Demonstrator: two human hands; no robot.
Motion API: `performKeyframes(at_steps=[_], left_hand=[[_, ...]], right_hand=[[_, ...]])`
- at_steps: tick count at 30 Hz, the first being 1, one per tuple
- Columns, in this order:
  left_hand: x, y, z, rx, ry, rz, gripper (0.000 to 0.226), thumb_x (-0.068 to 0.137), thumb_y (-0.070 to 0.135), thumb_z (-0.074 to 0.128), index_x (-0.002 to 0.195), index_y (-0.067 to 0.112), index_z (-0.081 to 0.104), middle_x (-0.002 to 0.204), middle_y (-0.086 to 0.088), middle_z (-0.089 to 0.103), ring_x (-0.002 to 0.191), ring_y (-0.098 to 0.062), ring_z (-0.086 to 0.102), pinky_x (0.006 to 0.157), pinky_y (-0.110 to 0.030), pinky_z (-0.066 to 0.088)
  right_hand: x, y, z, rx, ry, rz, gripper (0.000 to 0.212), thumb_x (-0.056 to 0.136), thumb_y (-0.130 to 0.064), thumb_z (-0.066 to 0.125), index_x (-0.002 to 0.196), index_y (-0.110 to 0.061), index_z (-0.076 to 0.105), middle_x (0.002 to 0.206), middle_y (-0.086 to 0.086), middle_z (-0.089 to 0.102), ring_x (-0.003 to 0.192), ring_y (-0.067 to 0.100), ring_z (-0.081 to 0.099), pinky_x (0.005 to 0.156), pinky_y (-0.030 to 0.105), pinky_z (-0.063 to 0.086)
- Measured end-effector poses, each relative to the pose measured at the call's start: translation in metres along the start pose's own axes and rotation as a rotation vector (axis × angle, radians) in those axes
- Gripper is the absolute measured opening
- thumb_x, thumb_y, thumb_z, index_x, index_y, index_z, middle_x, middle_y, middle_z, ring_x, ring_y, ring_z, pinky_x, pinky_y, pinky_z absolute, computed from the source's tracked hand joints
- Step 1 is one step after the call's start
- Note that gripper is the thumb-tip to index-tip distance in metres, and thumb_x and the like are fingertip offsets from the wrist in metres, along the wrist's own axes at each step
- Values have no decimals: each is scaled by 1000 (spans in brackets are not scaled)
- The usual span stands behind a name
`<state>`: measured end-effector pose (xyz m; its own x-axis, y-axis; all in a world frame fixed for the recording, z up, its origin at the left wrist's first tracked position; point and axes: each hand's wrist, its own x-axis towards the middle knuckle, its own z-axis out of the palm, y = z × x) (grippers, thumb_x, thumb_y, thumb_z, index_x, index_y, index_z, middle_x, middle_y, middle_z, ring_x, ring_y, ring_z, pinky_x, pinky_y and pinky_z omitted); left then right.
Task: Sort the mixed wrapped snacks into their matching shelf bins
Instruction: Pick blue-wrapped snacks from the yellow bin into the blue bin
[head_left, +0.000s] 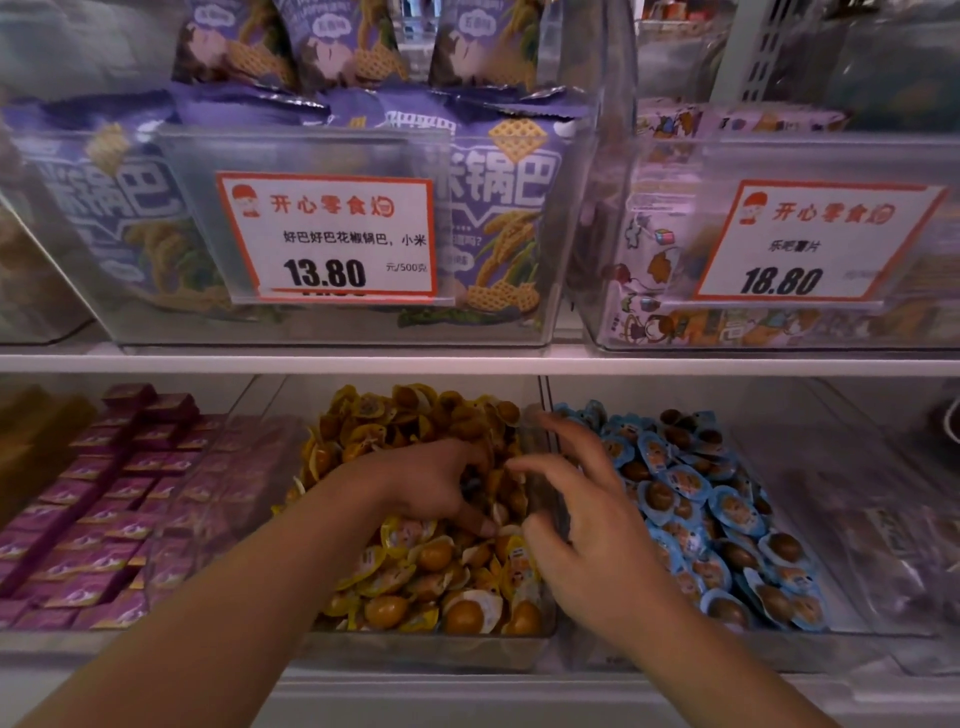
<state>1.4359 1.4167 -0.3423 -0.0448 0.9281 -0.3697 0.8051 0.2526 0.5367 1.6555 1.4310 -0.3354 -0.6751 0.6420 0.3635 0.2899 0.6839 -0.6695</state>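
Note:
On the lower shelf, a clear bin (431, 652) holds a heap of yellow-wrapped snacks (415, 577). The bin to its right is filled with blue-wrapped snacks (722, 514). My left hand (431, 486) is dug into the yellow heap with its fingers curled down among the wrappers; what it holds is hidden. My right hand (576, 514) hovers over the divider between the two bins, fingers spread and bent, with nothing visibly in it.
Purple boxed snacks (104, 499) fill the bin at left. A further clear bin (883, 519) sits at far right. The upper shelf carries bins of purple snack bags (498, 208), each with a price tag (327, 236), above a white shelf edge (467, 364).

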Motion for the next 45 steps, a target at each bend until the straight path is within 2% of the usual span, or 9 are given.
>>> performKeyframes(at_steps=[5, 9, 16, 18, 22, 25, 30, 38, 45], left_hand=[[-18, -7, -4, -236, 5, 77, 31, 73, 31, 86, 100, 31, 71, 100, 10, 72, 98, -8, 67, 91, -33, 54], [-47, -11, -15, -378, 339, 66, 18, 88, 33, 74, 105, 27, 73, 97, 8, 74, 83, -2, 69, 68, -18, 52], [-92, 8, -14, -1600, 574, -99, 9, 89, 8, 66, 93, 3, 72, 95, -15, 74, 74, -22, 73, 56, -31, 58], [-97, 10, -10, -1730, 589, -95, 11, 90, 5, 63, 98, -1, 68, 92, -18, 73, 73, -25, 74, 56, -32, 60], [-97, 8, -3, -1614, 571, 41, 12, 87, 4, 56, 93, -5, 62, 90, -19, 66, 84, -27, 64, 69, -29, 57], [-97, 5, -2, -1663, 551, 87, 30, 86, 2, 54, 114, 0, 62, 106, -24, 66, 91, -33, 63, 69, -31, 55], [-100, -2, 0, -1693, 533, 184, 41, 79, 4, 59, 120, 1, 61, 119, -27, 66, 111, -42, 64, 95, -50, 54], [-109, -23, -3, -1334, 782, -58, 25, 96, 1, 55, 119, 6, 64, 108, -18, 70, 84, -24, 68, 64, -35, 56], [-120, -22, -3, -1209, 755, -65, 17, 92, 15, 64, 76, 18, 67, 72, -3, 63, 63, -15, 62, 53, -25, 47]], right_hand=[[1, 1, 0, 4, 9, -7, 46, 82, -44, 41, 122, -35, 61, 155, -24, 21, 146, 1, 19, 112, 21, 24], [2, 2, 1, -3, 8, -4, 51, 80, -48, 38, 123, -35, 60, 155, -25, 20, 145, 0, 18, 109, 15, 19], [0, -22, -6, -162, 162, -131, 38, 86, -31, 46, 116, -24, 68, 145, -6, 45, 141, 17, 33, 115, 46, 34], [0, -37, -3, -155, 269, -268, 32, 88, -24, 48, 113, -23, 68, 136, -6, 52, 131, 18, 44, 110, 39, 37], [2, -68, 14, 192, 89, -29, 31, 88, -39, 48, 117, -45, 58, 127, -31, 45, 118, -7, 49, 92, 17, 47], [17, -76, 39, 518, -7, 338, 18, 92, -32, 58, 106, -43, 61, 109, -25, 64, 98, -12, 59, 81, 9, 49], [42, -82, 63, 1101, -37, 736, 19, 95, -14, 55, 96, -18, 74, 85, 6, 76, 78, 20, 72, 66, 38, 58], [37, -64, 64, -71, -499, 10, 45, 85, -18, 63, 127, -34, 62, 120, -16, 62, 110, 0, 55, 91, 10, 42], [35, -48, 63, -240, -421, -85, 30, 90, -37, 66, 120, -34, 64, 110, -13, 51, 106, 8, 51, 85, 22, 43]])
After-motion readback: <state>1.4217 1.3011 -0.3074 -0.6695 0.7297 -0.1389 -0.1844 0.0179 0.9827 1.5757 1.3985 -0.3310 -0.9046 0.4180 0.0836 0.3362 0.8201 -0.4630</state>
